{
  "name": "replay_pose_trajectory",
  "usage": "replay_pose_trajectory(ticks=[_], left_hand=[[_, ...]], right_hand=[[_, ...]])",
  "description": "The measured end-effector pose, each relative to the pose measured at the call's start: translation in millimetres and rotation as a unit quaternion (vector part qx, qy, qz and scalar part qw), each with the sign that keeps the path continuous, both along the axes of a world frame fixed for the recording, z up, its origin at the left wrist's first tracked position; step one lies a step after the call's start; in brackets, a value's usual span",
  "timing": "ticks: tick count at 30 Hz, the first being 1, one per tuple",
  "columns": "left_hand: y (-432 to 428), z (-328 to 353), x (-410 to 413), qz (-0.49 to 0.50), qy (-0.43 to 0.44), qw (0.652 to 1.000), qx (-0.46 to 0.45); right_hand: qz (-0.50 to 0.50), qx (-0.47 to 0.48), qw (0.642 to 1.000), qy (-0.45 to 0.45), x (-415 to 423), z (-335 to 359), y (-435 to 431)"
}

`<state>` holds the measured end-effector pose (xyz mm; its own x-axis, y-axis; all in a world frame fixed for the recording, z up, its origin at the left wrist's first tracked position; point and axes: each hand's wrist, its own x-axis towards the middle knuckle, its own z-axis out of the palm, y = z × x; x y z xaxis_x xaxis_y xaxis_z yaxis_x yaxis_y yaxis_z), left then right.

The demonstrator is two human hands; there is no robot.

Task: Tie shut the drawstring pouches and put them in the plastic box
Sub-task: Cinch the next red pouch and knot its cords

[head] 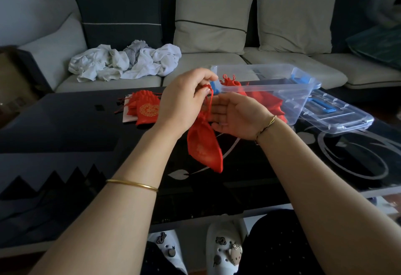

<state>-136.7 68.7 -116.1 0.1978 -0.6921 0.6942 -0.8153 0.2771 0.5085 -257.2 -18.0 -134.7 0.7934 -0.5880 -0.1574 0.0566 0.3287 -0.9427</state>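
She has one red pouch (205, 151) dangling above the desk (65, 127), its cord (210, 101) pinched at the top by her left hand (184, 101). Her right hand (238, 115) lies open and flat against the gathered neck, gripping nothing. I would have the hands keep the cord taut and cinch the mouth fully before knotting close to the fabric. The plastic box (267, 66) sits just behind, already holding tied ones.

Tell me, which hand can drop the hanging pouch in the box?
Probably the left hand: it pinches the pouch by its string, close to the box. The right hand is open, holding nothing.
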Motion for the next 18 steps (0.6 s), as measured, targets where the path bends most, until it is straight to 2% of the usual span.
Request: replay_pose_trajectory(ticks=[3, 8, 15, 18], left_hand=[[-1.0, -1.7, -0.7, 0.001, 0.014, 1.000, -0.011], [-2.7, -2.9, 1.9, -0.005, 0.088, 0.996, -0.017], [-2.9, -3.5, 5.7, -0.025, 0.203, 0.978, 0.051], [-3.6, -4.5, 7.1, -0.043, 0.311, 0.945, 0.088]], right_hand=[[0.009, -0.012, 1.000, 0.012, 1.0, 0.1, 1.7], [0.017, -0.034, 0.999, 0.017, -0.8, 0.7, 3.9], [-0.100, -0.063, 0.993, -0.009, -1.2, 2.1, -0.2], [-0.135, -0.059, 0.989, -0.022, -0.4, 1.1, -1.2]])
